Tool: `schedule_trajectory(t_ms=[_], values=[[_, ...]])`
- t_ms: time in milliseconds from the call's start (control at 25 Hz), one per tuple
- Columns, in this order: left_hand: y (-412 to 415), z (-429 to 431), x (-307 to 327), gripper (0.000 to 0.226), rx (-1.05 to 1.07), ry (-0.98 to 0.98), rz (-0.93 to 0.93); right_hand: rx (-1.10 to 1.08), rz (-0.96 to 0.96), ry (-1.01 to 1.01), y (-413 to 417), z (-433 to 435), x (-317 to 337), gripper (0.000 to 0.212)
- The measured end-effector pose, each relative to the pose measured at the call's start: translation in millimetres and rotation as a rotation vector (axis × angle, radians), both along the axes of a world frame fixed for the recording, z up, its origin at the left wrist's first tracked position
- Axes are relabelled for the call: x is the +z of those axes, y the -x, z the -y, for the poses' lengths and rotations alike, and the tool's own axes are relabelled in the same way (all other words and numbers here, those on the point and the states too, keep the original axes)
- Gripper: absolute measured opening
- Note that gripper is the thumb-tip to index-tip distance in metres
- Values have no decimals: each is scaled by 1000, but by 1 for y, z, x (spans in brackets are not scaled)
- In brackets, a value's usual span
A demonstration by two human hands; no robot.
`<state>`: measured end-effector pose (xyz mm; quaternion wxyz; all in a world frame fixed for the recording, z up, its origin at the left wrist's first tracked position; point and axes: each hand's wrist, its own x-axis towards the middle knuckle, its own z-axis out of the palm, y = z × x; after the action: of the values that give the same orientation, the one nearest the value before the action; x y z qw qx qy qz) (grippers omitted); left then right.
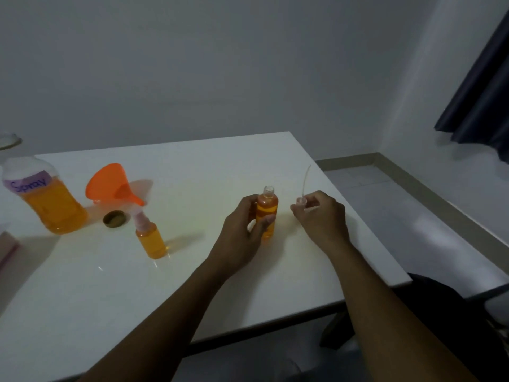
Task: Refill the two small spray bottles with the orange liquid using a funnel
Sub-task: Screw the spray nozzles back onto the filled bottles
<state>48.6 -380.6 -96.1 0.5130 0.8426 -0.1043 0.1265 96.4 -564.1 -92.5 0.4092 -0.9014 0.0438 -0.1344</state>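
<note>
A smooth white rectangular desk point(248, 285) fills the lower left of the head view, its glossy top catching soft yellowish reflections. It stands with its far edge near a plain pale grey wall point(220, 64). To the right lie a light tiled floor point(385, 205) with a beige skirting strip point(429, 194), and a dark navy curtain point(484, 100) hangs in the upper right corner.

The left hand point(245, 224) grips a small clear plastic bottle of orange liquid point(266, 213) – thumb in front, fingers curled behind it. The bottle stands upright on the desk near the right edge, its threaded neck uncovered. Just beside it, the right hand point(319, 216) pinches a clear spray head with a thin dip tube point(301, 200), the tube pointing upward; the head itself is small and faint, so its shape is hard to make out.

Well to the left stands a second small orange-filled spray bottle point(153, 241), its sprayer fitted. Behind it an orange plastic funnel point(110, 183) lies on its side, its spout towards that bottle. A round brown cap point(113, 218) rests between the funnel and a large clear bottle of orange liquid point(52, 210) – this one bears a purple label reading "Spray". A pinkish object point(8, 249) shows at the left edge.
</note>
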Motion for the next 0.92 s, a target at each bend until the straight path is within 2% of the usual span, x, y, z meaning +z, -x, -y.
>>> schedule_trajectory(t_ms=[160,280,640,920], values=[[23,-38,6,49,42,2,1,286,108,-101,16,-10,21,14],[41,-65,4,58,86,-63,-13,439,189,-167,29,-18,33,21],[62,-95,2,50,182,-34,13,412,381,23,41,-16,46,28],[64,-97,3,48,179,-127,39,421,446,98,40,-25,52,28]])
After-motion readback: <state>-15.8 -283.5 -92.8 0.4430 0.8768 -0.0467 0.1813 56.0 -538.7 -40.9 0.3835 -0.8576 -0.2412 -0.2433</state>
